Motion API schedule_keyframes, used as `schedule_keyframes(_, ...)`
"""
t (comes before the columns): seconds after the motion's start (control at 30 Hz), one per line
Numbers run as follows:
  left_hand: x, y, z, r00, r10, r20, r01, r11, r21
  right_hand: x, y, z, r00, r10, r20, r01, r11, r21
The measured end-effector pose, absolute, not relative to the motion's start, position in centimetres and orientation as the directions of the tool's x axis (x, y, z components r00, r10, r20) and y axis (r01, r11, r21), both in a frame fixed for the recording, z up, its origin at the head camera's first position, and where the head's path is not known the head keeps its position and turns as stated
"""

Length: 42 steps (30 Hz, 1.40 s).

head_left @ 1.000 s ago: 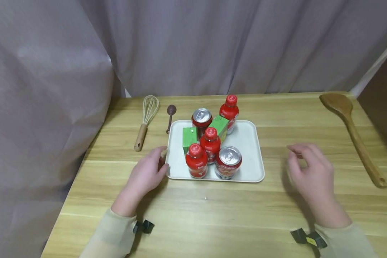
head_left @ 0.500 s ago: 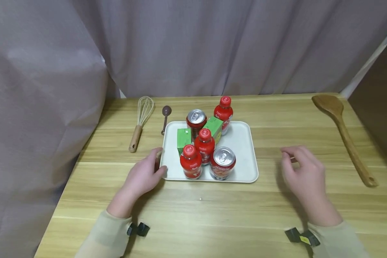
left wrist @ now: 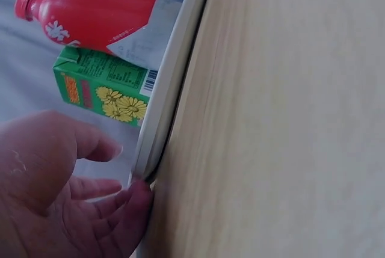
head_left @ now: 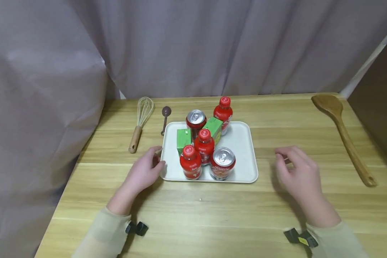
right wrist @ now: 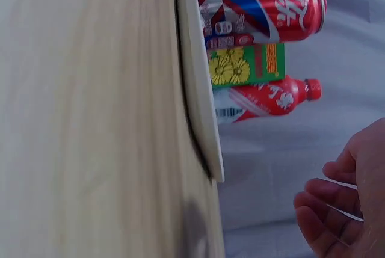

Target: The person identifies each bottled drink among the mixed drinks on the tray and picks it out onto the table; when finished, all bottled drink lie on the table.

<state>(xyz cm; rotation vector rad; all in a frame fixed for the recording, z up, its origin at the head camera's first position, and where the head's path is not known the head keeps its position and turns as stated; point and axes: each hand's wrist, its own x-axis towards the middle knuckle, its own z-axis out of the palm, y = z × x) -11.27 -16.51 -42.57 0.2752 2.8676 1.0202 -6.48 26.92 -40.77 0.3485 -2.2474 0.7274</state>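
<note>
A white tray carries several drinks. My left hand is at its left end; in the left wrist view the fingertips touch the rim and the thumb stands apart from it. To the right of the tray my right hand hovers over the table, fingers loosely bent and holding nothing. At the tray's front are a red bottle and a can. Behind them stand a second red bottle, a green drink carton, another green carton, a second can and a third red bottle.
Left of the tray lie a whisk and a small brown measuring spoon. A wooden spatula lies at the far right of the wooden table. A grey curtain hangs behind, with a dark panel at the right.
The head view has shifted slightly. My right hand has moved left, closer to the tray. My left hand stays at the tray's left edge, and the drinks keep their places.
</note>
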Motion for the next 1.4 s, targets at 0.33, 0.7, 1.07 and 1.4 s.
schedule_keyframes(0.33,-13.7,-16.4,-42.7,-0.974,0.21,-0.082,0.109,0.758,0.643,-6.3,25.7,-38.7,-0.756,-0.17,0.632,-0.517,0.747,-0.417)
schedule_keyframes(0.7,-14.9,-16.8,-42.5,-0.972,0.182,-0.151,0.014,0.679,0.734,-5.6,23.0,-35.0,-0.784,-0.223,0.579,-0.577,0.606,-0.548)
schedule_keyframes(1.07,-15.2,-17.2,-42.9,-0.959,0.204,-0.196,-0.058,0.537,0.842,-5.3,17.7,-30.7,-0.763,-0.405,0.504,-0.642,0.378,-0.667)
schedule_keyframes(1.4,-16.2,-17.5,-43.3,-0.94,0.247,-0.236,-0.064,0.551,0.832,-6.9,11.6,-30.5,-0.858,-0.431,0.281,-0.504,0.593,-0.629)
